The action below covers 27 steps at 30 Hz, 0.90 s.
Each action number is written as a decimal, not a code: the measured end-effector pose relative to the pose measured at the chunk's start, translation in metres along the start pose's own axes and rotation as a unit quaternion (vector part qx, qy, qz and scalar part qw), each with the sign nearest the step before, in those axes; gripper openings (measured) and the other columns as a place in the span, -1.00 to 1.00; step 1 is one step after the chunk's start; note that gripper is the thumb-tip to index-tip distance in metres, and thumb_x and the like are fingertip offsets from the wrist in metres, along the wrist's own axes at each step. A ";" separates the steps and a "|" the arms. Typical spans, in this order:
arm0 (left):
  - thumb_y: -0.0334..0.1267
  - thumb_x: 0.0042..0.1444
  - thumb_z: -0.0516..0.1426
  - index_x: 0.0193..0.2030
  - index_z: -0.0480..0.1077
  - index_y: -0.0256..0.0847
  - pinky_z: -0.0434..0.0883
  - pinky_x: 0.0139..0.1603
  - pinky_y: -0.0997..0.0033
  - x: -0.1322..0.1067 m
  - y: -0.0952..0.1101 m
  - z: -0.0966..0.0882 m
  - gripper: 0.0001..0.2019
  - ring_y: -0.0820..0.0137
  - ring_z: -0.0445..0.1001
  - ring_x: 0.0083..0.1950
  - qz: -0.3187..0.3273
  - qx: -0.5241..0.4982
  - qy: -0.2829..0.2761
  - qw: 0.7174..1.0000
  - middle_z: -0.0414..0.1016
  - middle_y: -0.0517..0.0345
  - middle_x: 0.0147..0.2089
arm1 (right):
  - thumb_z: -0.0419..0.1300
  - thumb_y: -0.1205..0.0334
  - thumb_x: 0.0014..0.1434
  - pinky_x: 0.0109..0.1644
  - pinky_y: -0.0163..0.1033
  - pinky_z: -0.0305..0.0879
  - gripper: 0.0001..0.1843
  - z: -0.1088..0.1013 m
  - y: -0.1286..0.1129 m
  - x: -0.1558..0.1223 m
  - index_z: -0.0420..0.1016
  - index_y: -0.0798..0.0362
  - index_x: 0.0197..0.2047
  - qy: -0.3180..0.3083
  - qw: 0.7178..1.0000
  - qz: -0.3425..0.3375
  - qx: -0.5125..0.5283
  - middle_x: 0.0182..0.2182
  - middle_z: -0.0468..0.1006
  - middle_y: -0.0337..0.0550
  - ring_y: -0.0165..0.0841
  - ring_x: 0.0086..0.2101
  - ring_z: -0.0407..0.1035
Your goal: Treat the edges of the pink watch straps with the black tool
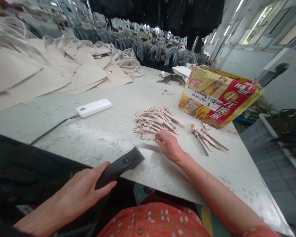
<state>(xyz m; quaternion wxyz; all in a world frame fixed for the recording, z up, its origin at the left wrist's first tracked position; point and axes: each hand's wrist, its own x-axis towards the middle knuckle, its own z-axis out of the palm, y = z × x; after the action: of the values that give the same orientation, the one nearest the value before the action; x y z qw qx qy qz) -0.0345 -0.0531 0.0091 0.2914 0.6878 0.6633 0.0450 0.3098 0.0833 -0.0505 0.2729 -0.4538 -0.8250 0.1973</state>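
Hidden: the left hand point(80, 194) is closed around the rear of the black tool point(124, 163), so the grip end is covered. Only the blunt front end shows, over the table's point(108, 131) near edge. The right hand point(169, 145) lies flat, fingers extended and together, on the near side of the straps point(154, 122). The strap under the fingertips is hard to make out. The background is blurred.

Writing: the red-and-yellow box point(219, 95) carries large Chinese characters with a "1". Its white label point(203, 97) is handwritten and not legible.

Clearance: bare table lies between the straps and the white power bank point(93, 107). A smaller bundle point(207, 136) lies right of the straps, near the table's right edge. Bags point(51, 72) cover the far left.
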 end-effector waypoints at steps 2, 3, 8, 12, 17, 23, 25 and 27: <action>0.30 0.41 0.14 0.12 0.68 0.00 0.67 -0.03 0.11 -0.001 -0.005 0.004 -0.49 -0.08 0.92 -0.07 0.004 -0.002 -0.016 1.000 0.95 0.02 -0.12 | 0.46 0.43 0.58 0.23 -0.07 0.61 -0.76 0.001 0.003 -0.038 0.77 -0.07 0.19 -0.009 0.999 0.001 0.048 0.05 0.84 -0.05 -0.11 0.04 0.70; 0.31 0.43 0.12 0.13 0.68 0.01 0.67 -0.02 0.11 -0.001 -0.007 0.007 -0.48 -0.06 0.91 -0.07 0.007 -0.002 -0.023 1.000 0.95 0.04 -0.11 | 0.47 0.42 0.57 0.22 -0.07 0.63 -0.73 0.002 0.003 -0.057 0.78 -0.08 0.22 -0.022 0.998 -0.002 0.063 0.05 0.84 -0.06 -0.11 0.03 0.70; 0.35 0.42 0.12 0.15 0.69 0.00 0.67 0.02 0.07 0.000 -0.015 0.017 -0.44 -0.10 0.91 -0.01 0.018 0.028 -0.031 0.999 0.94 0.00 -0.07 | 0.59 0.36 0.47 0.28 0.02 0.66 -0.63 0.011 -0.004 -0.105 0.85 -0.05 0.28 -0.037 0.996 -0.007 0.084 0.10 0.85 0.03 -0.02 0.12 0.70; 0.30 0.42 0.14 0.11 0.70 0.02 0.66 0.02 0.07 -0.001 -0.007 0.017 -0.50 -0.10 0.89 -0.02 0.021 0.058 -0.047 0.997 0.92 0.02 -0.10 | 0.61 0.30 0.47 0.18 -0.02 0.64 -0.79 0.016 -0.008 -0.102 0.86 -0.06 0.13 -0.010 0.995 0.021 0.092 -0.01 0.83 -0.02 -0.06 0.01 0.68; 0.27 0.40 0.14 0.06 0.69 0.05 0.56 -0.17 0.20 0.000 0.015 0.006 -0.55 -0.06 0.88 -0.03 0.025 0.059 -0.074 0.995 0.89 0.04 -0.16 | 0.57 0.38 0.34 0.08 -0.08 0.55 -0.81 0.018 -0.009 -0.098 0.76 -0.07 -0.07 0.008 0.995 0.018 0.102 -0.14 0.77 -0.10 -0.12 -0.09 0.62; 0.29 0.38 0.14 0.00 0.68 0.08 0.54 -0.21 0.19 0.006 0.022 0.001 -0.56 0.01 0.81 -0.26 0.026 0.090 -0.077 0.993 0.82 0.10 -0.28 | 0.51 0.43 0.23 0.03 -0.11 0.48 -0.78 0.019 -0.013 -0.095 0.66 -0.09 -0.19 0.002 0.994 0.037 0.100 -0.21 0.69 -0.15 -0.14 -0.14 0.56; 0.29 0.37 0.15 0.01 0.69 0.08 0.55 -0.16 0.15 0.004 0.016 0.004 -0.56 -0.02 0.82 -0.25 0.033 0.113 -0.066 0.991 0.82 0.09 -0.29 | 0.51 0.43 0.24 0.03 -0.11 0.48 -0.78 0.019 -0.014 -0.095 0.67 -0.08 -0.18 0.000 0.994 0.037 0.101 -0.21 0.69 -0.14 -0.13 -0.14 0.56; 0.28 0.40 0.15 0.02 0.70 0.09 0.55 -0.11 0.11 0.000 0.010 0.005 -0.57 -0.09 0.87 -0.15 0.039 0.126 -0.055 0.990 0.86 0.04 -0.24 | 0.51 0.42 0.26 0.04 -0.10 0.48 -0.79 0.018 -0.015 -0.094 0.69 -0.08 -0.15 -0.002 0.994 0.033 0.104 -0.20 0.69 -0.14 -0.13 -0.13 0.56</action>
<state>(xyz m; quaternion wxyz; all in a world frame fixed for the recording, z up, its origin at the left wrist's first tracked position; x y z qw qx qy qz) -0.0232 -0.0542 0.0092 0.2366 0.7457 0.6194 -0.0655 0.3303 -0.0064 -0.0820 0.3102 -0.4501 -0.7850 0.2915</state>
